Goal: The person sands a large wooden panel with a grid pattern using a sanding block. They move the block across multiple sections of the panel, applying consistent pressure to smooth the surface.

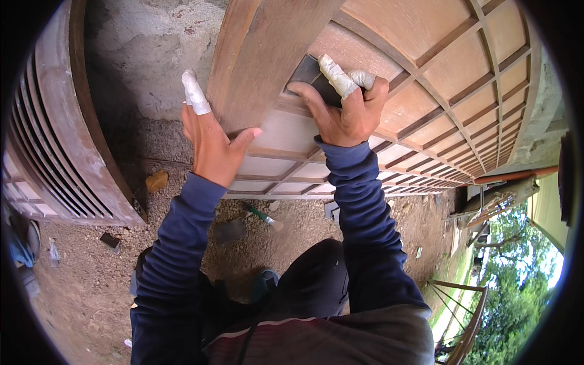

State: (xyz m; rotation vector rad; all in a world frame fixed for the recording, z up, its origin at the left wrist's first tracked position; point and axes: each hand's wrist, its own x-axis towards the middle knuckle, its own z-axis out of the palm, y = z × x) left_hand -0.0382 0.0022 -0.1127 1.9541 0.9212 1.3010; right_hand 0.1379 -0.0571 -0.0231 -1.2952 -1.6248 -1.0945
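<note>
My right hand (349, 105), with white tape on two fingers, presses a dark sheet of sandpaper (306, 69) against a wooden lattice panel (356, 50), beside its wide edge board (269, 59). The sheet lies under my fingers, and my thumb rests along its near edge. My left hand (214, 141) is spread against the left edge of that board; tape covers at least one of its fingers, and its thumb lies over the board's face. No tool shows in the left hand. The panel's small squares are pale and framed by brown strips.
A louvred wooden panel (86, 137) stands at the left, before a rough concrete wall (159, 59). On the gravelly ground lie a green-handled paintbrush (265, 216), dark sheet scraps (229, 231) and a dry leaf (157, 181). A wooden frame (474, 319) stands at the lower right.
</note>
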